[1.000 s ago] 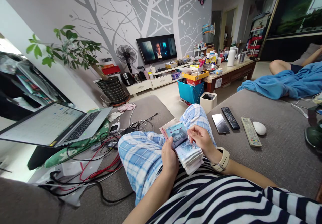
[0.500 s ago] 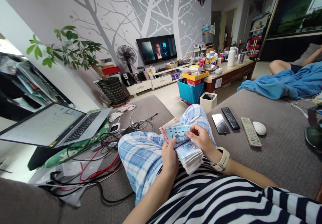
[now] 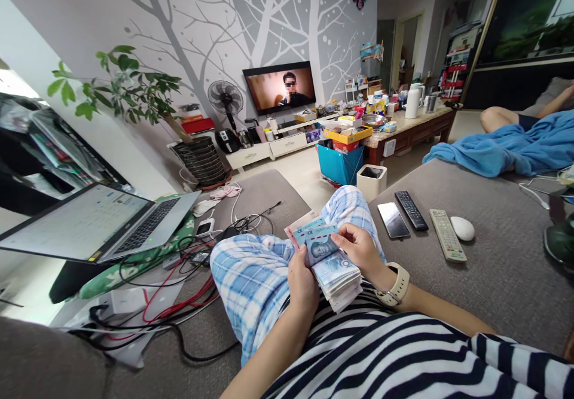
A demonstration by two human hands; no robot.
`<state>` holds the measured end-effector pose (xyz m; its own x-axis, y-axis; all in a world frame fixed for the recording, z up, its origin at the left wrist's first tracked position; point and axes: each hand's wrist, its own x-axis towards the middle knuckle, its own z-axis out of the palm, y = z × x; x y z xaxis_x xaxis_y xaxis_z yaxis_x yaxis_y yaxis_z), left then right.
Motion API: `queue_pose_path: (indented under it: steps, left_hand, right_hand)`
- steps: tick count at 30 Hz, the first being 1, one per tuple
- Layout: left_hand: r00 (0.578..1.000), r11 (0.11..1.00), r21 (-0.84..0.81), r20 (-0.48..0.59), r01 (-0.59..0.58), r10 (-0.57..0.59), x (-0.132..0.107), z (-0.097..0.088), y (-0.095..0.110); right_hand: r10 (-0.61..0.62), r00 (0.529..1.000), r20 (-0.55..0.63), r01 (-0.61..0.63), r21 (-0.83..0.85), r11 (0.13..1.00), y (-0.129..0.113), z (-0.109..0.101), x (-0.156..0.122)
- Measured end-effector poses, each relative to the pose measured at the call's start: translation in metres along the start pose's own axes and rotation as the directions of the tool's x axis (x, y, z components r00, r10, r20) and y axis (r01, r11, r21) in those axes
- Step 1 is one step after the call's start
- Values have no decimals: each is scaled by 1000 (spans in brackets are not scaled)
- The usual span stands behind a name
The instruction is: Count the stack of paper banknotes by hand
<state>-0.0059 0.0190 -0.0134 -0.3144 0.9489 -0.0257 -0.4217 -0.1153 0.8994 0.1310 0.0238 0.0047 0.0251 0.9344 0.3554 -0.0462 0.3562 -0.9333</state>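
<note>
A thick stack of banknotes [image 3: 335, 272] is folded over above my lap, in my left hand [image 3: 303, 276]. My left thumb presses on its upper face, and the fingers below are hidden. Bluish notes and a pinkish one fan out past the thumb at the top. My right hand [image 3: 359, 246] pinches the right edge of a blue-green banknote [image 3: 321, 247] between thumb and fingers. That note shows a portrait and lies over the others. A cream watch [image 3: 394, 285] is on my right wrist.
On the sofa to my right lie a phone [image 3: 393, 219], a black remote [image 3: 411, 210], a beige remote [image 3: 447, 235] and a white mouse [image 3: 462, 228]. Tangled cables [image 3: 179, 303] and a laptop [image 3: 147, 207] are at left. Another person's knee [image 3: 500, 119] shows beyond a blue blanket [image 3: 515, 142].
The blue-green note between my hands has shifted slightly left and down, with its portrait now plainer. Both hands stay almost in place. The television picture has changed.
</note>
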Motion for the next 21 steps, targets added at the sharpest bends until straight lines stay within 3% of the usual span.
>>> queue_pose_path:
  steps: [5, 16, 21]
  left_hand:
    - [999, 999, -37, 21, 36, -35, -3, 3, 3]
    - [997, 979, 192, 20, -74, 71, -10, 4, 14]
    - [998, 982, 177, 28, -64, 60, -12, 5, 16]
  right_hand:
    - [14, 1000, 17, -15, 54, 998, -2, 1, -1]
    - [5, 1000, 27, -8, 92, 996, -5, 2, -2]
    - [5, 1000, 28, -7, 85, 996, -7, 2, -2]
